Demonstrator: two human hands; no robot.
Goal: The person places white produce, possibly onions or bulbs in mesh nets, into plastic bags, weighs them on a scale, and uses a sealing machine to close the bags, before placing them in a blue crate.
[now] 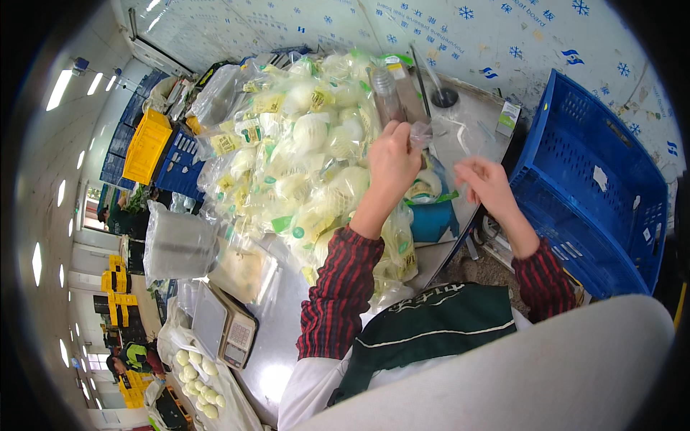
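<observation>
My left hand (395,156) pinches the gathered neck of a clear plastic bag (422,134). Below it a wrapped pale round vegetable (424,187) with a printed label and green tape lies over a teal object (434,218); whether it is in the held bag is hard to tell. To the right, my right hand (483,180) is slightly blurred, its fingers bent and apart from the bag neck; nothing plain shows in it. Left of my hands rises a large heap of bagged pale round vegetables (310,132). Behind my left hand lies a clear plastic bottle (385,91).
A blue plastic crate (587,215) stands at the right. A digital scale (237,334), a stack of clear bags (180,242) and loose pale vegetables (199,382) are at the left. A small box (508,118) sits at the table's back corner. Two people are farther off.
</observation>
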